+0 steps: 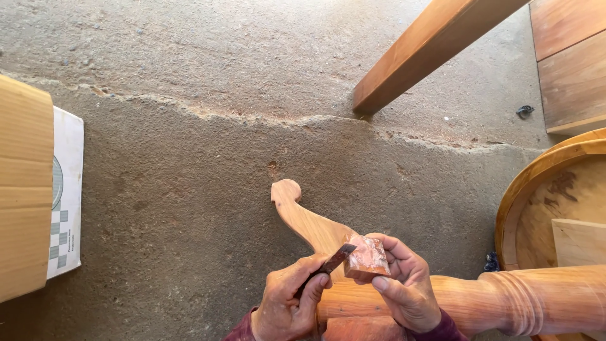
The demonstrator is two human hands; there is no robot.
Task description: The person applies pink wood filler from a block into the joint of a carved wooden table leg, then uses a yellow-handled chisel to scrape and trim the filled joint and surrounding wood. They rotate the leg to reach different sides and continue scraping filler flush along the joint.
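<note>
Nearest the camera, two hands work close together over one turned wooden pedestal (505,300) that lies on its side across the bottom of the view. The left hand (287,303) has its fingers curled tight around the handle of one dark, narrow blade tool (328,264), whose tip reaches up and touches the edge of the block. The right hand (407,284) pinches one small wooden block (366,257), smeared reddish-pink on its upper face, between thumb and fingertips, holding it just above the pedestal where a leg joins it. One curved, scroll-ended wooden leg (300,218) runs up and to the left from under the hands, its rounded end lying on the sawdust-covered concrete floor (189,158). To the right, just beyond the pedestal, sits one round wooden tabletop (524,189) with a raised rim, and one flat pale board (577,243) rests inside it. At the left edge stands one cardboard box (22,189), with one white carton (66,196) printed with a chequered pattern just beside it. Farther off, one long squared wooden beam (429,44) slants down to the floor from the top right, two flat wooden panels (571,63) lie in the top right corner, and one small dark metal piece (524,111) lies on the floor near them.
</note>
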